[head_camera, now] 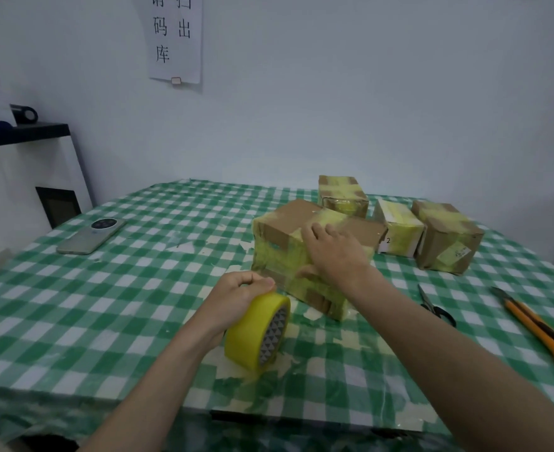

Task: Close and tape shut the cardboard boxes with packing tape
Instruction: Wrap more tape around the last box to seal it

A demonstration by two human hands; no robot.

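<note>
Green-checked tablecloth [138,288] under taped boxes [445,236], white wall [334,93] behind.

The wall paper sheet [176,37] reads 码, 库, 出; the white box [396,234] bears "2".

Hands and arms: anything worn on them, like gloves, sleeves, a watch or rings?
Nothing worn is visible. The left hand and right hand are bare, with no gloves, and no rings show on the fingers. Both forearms are uncovered to the frame edge: no sleeves, watch, bands or markings.
</note>
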